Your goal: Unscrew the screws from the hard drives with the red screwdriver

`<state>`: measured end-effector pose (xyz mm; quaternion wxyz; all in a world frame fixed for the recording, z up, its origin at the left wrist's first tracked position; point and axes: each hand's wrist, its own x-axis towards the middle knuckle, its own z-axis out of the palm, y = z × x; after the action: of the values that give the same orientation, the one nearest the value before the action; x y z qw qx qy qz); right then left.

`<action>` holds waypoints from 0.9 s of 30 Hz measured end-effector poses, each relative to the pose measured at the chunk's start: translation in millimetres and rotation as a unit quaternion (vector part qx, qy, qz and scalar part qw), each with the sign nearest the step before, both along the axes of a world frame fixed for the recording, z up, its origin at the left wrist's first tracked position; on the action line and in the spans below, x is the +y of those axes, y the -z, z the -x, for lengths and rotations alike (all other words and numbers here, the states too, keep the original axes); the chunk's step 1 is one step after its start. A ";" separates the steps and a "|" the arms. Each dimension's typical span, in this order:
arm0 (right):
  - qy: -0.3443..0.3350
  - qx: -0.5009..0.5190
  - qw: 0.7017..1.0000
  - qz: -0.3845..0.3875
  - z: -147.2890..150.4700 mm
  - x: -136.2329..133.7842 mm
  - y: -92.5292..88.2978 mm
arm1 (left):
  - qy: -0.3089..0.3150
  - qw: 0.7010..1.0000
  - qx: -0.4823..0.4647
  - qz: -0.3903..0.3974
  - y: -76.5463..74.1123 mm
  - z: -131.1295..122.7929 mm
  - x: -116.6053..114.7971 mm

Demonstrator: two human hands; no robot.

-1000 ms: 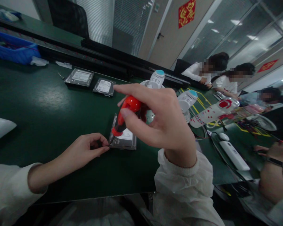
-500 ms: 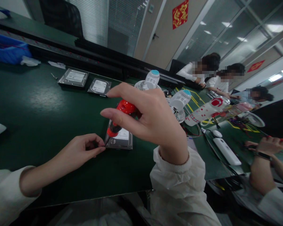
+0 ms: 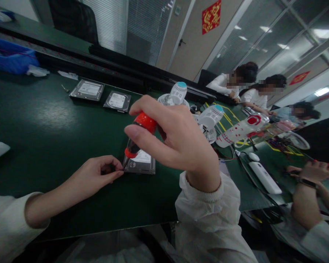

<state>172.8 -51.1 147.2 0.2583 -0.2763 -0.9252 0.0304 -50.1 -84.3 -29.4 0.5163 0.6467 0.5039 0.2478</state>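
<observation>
A screwdriver [image 3: 133, 146] with a red and black handle stands tilted over a hard drive [image 3: 142, 167], its shaft running down to the drive's near left corner. My right hand [image 3: 178, 137] is closed round the handle, thumb and index finger along its upper part. At that same corner, the fingertips of my left hand [image 3: 104, 171] are pinched together beside the screwdriver's tip. What they pinch, if anything, is too small to make out. My right hand hides the far part of the drive.
Two more hard drives [image 3: 87, 90] [image 3: 117, 101] lie further back on the green table. Small white fans [image 3: 178, 93] [image 3: 210, 117], a bottle [image 3: 239, 130] and a white power strip [image 3: 264, 178] are to the right. A blue bin [image 3: 13, 60] stands far left. A co-worker's hands [image 3: 314, 171] are at right.
My right thumb and index finger have shifted right and drawn in closer round the screwdriver handle. My left hand keeps its pinch at the drive's corner. The view has moved slightly.
</observation>
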 end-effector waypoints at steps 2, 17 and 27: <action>-0.032 0.019 0.999 0.003 -0.6 0.0 -1.2 | -0.003 1.000 -0.005 0.002 -0.1 -0.3 -0.1; -0.043 0.012 0.999 0.006 -2.4 -0.1 -0.7 | -0.005 1.000 -0.004 -0.001 -0.3 -0.6 -0.9; -0.063 0.009 0.998 0.019 -3.0 0.3 -2.5 | -0.009 1.000 -0.015 0.002 -3.0 -1.6 -1.4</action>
<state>175.7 -50.8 149.7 0.2585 -0.2218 -0.9378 0.0670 -48.6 -85.7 -26.4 0.5227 0.6377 0.5019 0.2612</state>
